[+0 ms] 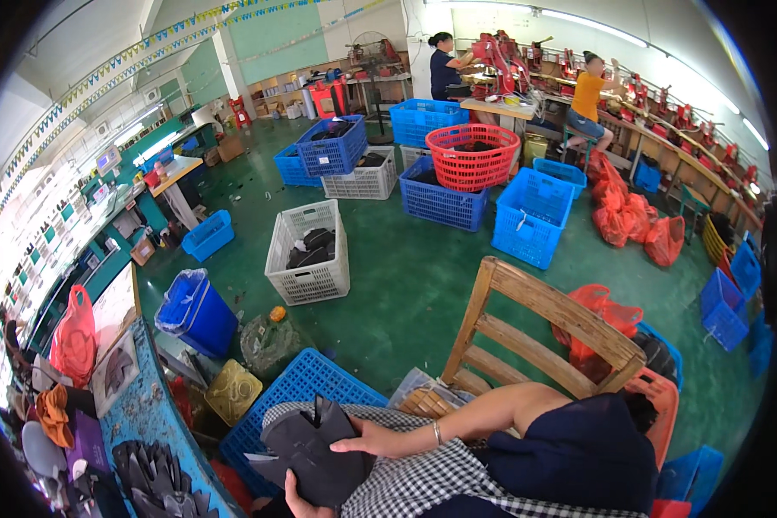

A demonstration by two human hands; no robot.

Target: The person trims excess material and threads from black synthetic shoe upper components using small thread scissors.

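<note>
Desk at far left carried a stack of dark cut pieces, fanned w/in easy reach. Left hand gripped a bundle of dark pieces from below, over the lap, prob. to bear its weight. Right hand lay flat on top, fingers spread, steadying. Blue crate just behind; wooden chair to the right.

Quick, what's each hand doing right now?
Left hand: holding the dark cut pieces from below.
Right hand: resting open on top of them.
</note>
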